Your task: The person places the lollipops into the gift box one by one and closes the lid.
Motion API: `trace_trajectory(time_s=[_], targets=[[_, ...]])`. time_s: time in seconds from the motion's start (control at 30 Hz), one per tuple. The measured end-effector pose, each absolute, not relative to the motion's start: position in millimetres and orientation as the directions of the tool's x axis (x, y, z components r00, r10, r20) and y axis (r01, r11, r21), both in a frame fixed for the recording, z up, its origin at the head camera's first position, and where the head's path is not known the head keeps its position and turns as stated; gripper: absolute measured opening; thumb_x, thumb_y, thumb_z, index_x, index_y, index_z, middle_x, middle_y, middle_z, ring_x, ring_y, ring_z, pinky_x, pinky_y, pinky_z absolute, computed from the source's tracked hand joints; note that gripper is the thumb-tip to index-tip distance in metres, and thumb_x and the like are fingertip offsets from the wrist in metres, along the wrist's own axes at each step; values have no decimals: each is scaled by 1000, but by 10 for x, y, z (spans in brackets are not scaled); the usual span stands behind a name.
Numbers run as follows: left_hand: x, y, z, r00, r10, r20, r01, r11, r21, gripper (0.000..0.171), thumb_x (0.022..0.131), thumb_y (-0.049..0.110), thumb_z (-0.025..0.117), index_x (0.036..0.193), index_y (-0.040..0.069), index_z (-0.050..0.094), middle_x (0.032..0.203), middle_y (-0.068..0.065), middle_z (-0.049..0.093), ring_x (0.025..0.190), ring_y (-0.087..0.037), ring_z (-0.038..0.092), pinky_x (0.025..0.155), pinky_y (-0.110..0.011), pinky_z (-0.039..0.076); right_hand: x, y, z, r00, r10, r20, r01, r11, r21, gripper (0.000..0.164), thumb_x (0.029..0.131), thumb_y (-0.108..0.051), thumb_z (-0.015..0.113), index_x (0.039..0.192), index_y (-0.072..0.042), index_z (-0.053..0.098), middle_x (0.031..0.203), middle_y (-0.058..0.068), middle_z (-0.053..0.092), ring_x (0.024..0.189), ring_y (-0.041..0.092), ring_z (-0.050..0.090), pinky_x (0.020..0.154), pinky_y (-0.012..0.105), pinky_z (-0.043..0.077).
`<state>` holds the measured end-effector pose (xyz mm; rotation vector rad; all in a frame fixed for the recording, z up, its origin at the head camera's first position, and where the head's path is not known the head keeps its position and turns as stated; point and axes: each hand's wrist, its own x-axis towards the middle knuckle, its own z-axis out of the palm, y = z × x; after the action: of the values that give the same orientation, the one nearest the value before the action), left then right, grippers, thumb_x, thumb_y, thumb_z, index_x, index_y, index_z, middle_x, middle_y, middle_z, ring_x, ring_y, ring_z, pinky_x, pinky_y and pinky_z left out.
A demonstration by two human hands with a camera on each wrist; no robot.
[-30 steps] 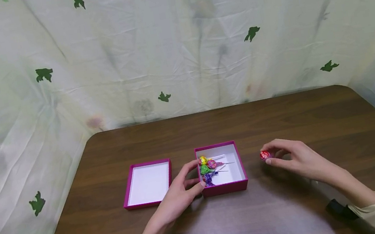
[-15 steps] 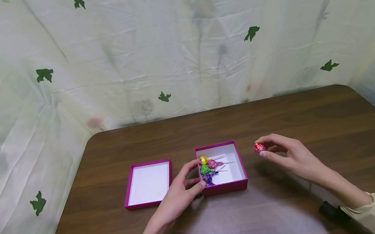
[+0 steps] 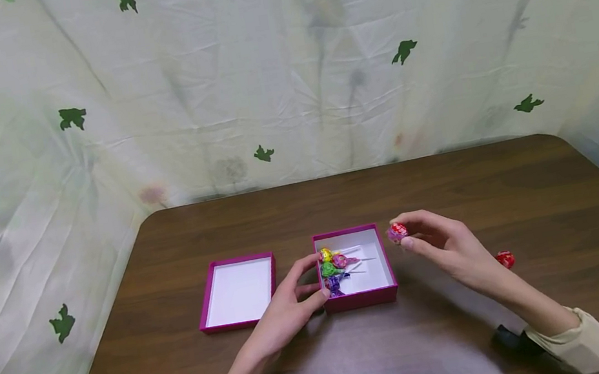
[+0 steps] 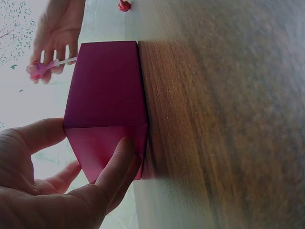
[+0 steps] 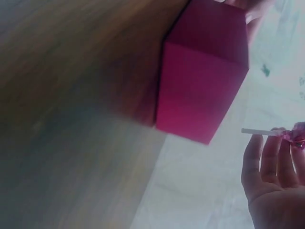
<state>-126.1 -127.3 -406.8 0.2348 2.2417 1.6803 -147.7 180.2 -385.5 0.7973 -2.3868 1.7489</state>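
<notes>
My left hand [image 3: 289, 306] holds the left side of an open magenta box [image 3: 361, 299], thumb at its near-left corner and other fingers along its left wall. Inside lie several wrapped lollipops, among them a yellow one [image 3: 326, 255], a green one [image 3: 329, 269] and a purple one [image 3: 334, 284]. Just past the box's right rim, my right hand [image 3: 450, 248] pinches a red-and-pink lollipop [image 3: 397, 232] above the table. Its white stick [image 5: 257, 131] lies across the fingers in the right wrist view.
The magenta box lid [image 3: 236, 293] lies inside-up on the wooden table [image 3: 280, 216], left of the box. Another red lollipop [image 3: 505, 259] lies beyond my right wrist, partly hidden by it. A white leaf-patterned cloth [image 3: 281, 72] hangs behind the table.
My right hand has lifted the lollipop and moved it left toward the box, uncovering the red lollipop behind the wrist. The left hand and box have stayed put.
</notes>
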Motion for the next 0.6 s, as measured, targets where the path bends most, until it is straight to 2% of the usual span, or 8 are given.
trace_trajectory(time_s=[0.13,0.37,0.6], targets=[[-1259,-1271,-4060,-933,322,-159,-64,287,956,59,94,20,66,148,23,41,153,-9,34,123,-33,54,94,-49,48,-1467,1697,-3818,-856,-373,359,-450,194,-872,32,92,-7,69,123,-11,62,114,2,65,102,20,63,84,31,54],[-1254,-1266,-4038,-934,320,-161,-65,289,955,59,95,21,66,148,24,41,154,-8,34,123,-33,54,94,-50,48,-1499,1527,-3822,-848,-396,352,-449,184,-874,32,88,-13,76,116,-20,63,108,1,66,98,19,64,85,35,54],[-1251,-1267,-4051,-937,318,-146,-48,297,954,58,95,20,66,147,22,42,153,-9,35,122,-33,55,94,-50,48,-1606,1359,-3868,-834,-475,281,-421,217,-881,31,87,-18,77,115,-15,64,105,-1,66,91,20,65,80,40,55]])
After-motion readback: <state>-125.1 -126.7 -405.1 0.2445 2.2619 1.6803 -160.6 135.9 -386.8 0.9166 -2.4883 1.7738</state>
